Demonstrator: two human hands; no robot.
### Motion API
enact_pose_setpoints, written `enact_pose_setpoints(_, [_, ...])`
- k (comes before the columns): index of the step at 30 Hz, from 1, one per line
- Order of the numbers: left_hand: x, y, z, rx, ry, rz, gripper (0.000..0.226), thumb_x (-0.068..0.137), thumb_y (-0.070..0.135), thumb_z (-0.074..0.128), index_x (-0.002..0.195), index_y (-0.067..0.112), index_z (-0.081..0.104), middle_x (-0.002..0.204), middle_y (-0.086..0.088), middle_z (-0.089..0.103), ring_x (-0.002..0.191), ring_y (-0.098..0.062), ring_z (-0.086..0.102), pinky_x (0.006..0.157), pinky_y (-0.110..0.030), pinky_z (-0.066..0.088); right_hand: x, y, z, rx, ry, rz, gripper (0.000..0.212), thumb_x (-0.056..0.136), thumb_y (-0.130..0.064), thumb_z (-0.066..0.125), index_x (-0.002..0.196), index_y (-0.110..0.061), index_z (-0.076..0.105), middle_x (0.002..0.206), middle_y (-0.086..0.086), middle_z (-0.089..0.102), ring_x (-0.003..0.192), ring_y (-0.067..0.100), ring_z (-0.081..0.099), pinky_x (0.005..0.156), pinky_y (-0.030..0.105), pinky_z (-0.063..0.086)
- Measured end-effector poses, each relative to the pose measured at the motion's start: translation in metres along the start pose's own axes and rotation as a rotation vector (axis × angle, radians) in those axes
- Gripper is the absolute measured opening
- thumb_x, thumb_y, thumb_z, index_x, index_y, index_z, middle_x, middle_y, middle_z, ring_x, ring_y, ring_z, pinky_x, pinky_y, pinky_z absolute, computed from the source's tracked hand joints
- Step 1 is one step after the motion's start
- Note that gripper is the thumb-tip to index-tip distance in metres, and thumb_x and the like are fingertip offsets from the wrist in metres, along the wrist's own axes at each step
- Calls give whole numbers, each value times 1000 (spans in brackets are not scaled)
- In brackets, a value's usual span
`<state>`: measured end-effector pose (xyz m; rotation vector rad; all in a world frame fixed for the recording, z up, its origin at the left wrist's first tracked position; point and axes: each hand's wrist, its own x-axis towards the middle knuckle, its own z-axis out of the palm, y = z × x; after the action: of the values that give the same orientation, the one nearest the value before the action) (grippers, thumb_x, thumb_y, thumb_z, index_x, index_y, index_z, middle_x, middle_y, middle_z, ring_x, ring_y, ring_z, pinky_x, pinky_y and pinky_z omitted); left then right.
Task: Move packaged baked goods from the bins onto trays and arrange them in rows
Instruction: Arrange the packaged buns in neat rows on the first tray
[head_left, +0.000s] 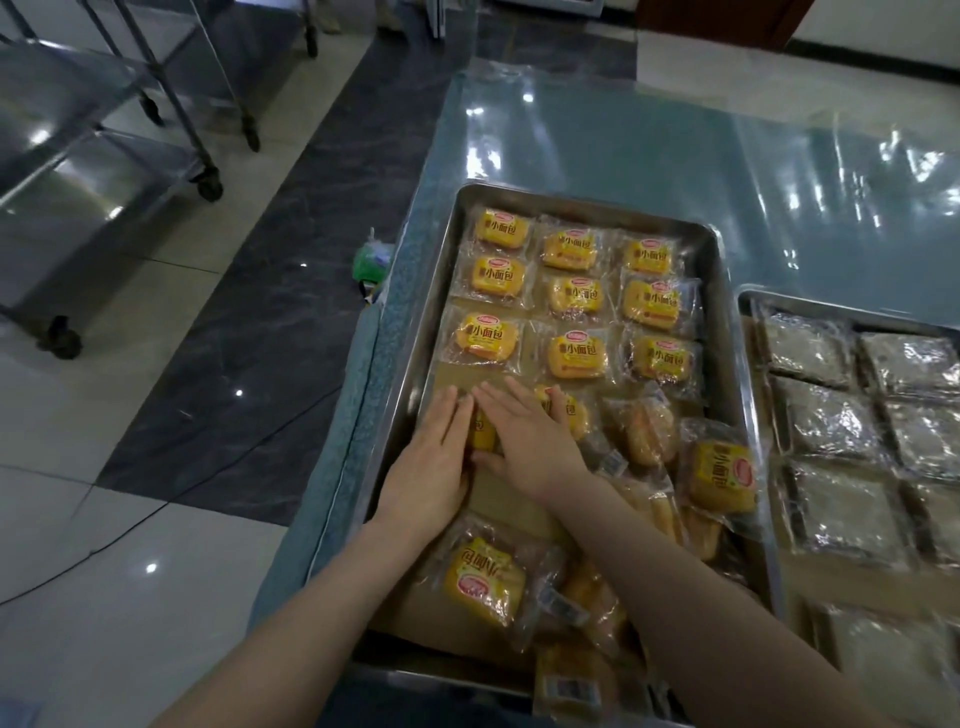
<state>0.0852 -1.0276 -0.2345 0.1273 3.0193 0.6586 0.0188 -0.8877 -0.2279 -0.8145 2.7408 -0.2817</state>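
Food-packing workroom; steel trays (571, 202), trolleys (78, 208)

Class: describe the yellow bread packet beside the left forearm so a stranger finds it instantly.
Find the rectangular steel tray of yellow packets. At its near left corner lies one clear-wrapped yellow bread packet; unlike the neat rows beyond, its label reads upside down.

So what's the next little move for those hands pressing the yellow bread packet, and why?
Probably the left hand and right hand should nudge the clear-wrapped yellow bread packet square under the left column in the steel tray: three rows of three lie beyond it, and this fourth row looks unfinished.
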Motion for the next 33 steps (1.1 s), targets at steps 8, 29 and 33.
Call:
enact_pose_setpoints(8, [2, -5, 6, 11, -165, -60, 82, 92, 23, 54, 150, 34, -4, 155, -18, -17, 142, -29, -16, 113, -33, 8, -5, -11, 6, -39, 43, 141, 65, 92, -45, 52, 147, -25, 26, 153, -6, 30, 144, 16, 15, 112, 59, -1])
enact_pose_setpoints(29, [27, 2, 2, -66, -130, -66, 82, 92, 52, 44, 149, 29, -10, 152, 5, -27, 138, -12, -24, 111, -35, -1, -48, 22, -15, -14, -46, 261, 72, 95, -36, 47, 152, -25, 3, 159, -1, -13, 144, 26, -15, 116, 50, 4])
enact_pose_setpoints(33, [-19, -2, -3, -218, -131, -67, 68, 93, 46, 46, 150, 32, 10, 155, 13, -4, 140, -3, -10, 110, -28, 4, -70, 17, -28, 177, 153, 201, 22, 90, -37, 57, 110, -28, 58, 118, -6, 57, 109, 16, 54, 90, 31, 47])
